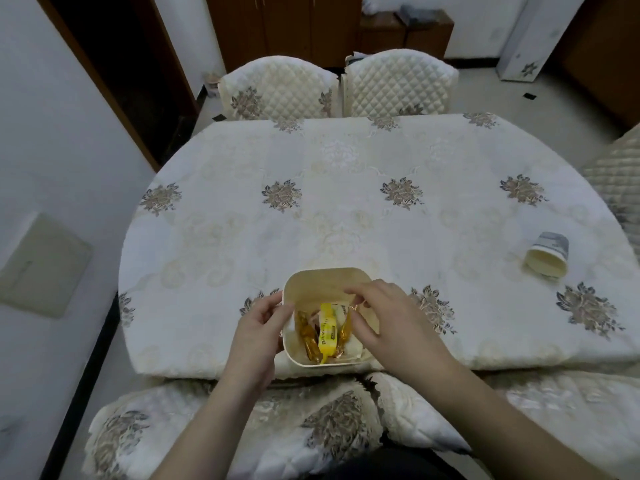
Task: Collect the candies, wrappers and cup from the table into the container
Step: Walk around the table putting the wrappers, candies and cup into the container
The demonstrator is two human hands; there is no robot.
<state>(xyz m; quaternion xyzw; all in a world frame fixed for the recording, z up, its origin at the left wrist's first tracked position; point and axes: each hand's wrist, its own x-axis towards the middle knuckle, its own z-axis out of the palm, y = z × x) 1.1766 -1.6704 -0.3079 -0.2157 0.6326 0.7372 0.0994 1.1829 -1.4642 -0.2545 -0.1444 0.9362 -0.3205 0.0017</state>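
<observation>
The left hand [258, 327] grips the cream container's [325, 282] left rim at the counter's [346, 202] near edge, right-hand fingers [360, 292] pinching a wrapper above the candies [327, 332] inside, while the paper cup [548, 255] lies tipped far right

Yellow candy wrapper [327, 329] in the cream container [323, 282] at the table's near edge carried dark printed lettering along its length; too blurred to read. A white wrapper [341, 310] beside it bore small dark print, also illegible.

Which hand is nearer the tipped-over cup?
Right. The right hand is over the container, nearer the cup far to its right; the left hand grips the container's opposite side.
</observation>
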